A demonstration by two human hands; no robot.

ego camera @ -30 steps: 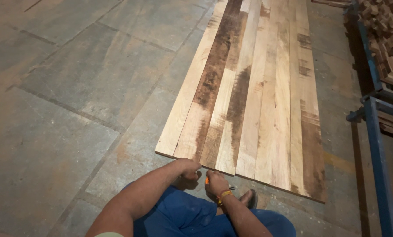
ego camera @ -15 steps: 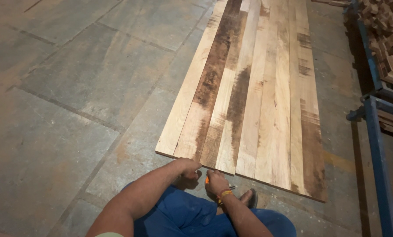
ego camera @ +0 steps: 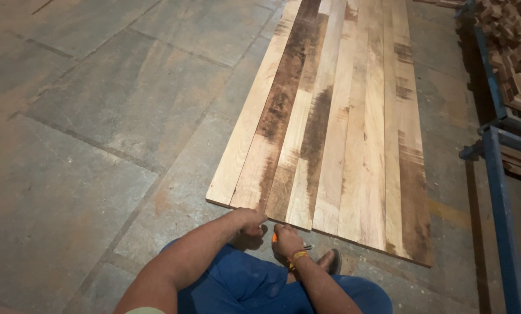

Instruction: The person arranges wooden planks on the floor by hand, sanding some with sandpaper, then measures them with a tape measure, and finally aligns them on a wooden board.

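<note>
Reaching low, both hands [ego camera: 269, 229] fisted (contents unclear) at the planks [ego camera: 330, 134] near edge.

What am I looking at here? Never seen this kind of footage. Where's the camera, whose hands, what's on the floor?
There is no machine here. A camera on a person's head looks down at their own two bare hands, and there is only this one view. The person crouches on a grey stone floor, knees in blue trousers. A row of long wooden planks lies flat on the floor, side by side, running away from the camera. The left hand rests closed at the near end of the planks. The right hand, with a yellow band at the wrist, grips a small orange object, too hidden to identify. At the right stands a blue metal rack stacked with wood pieces.
</note>
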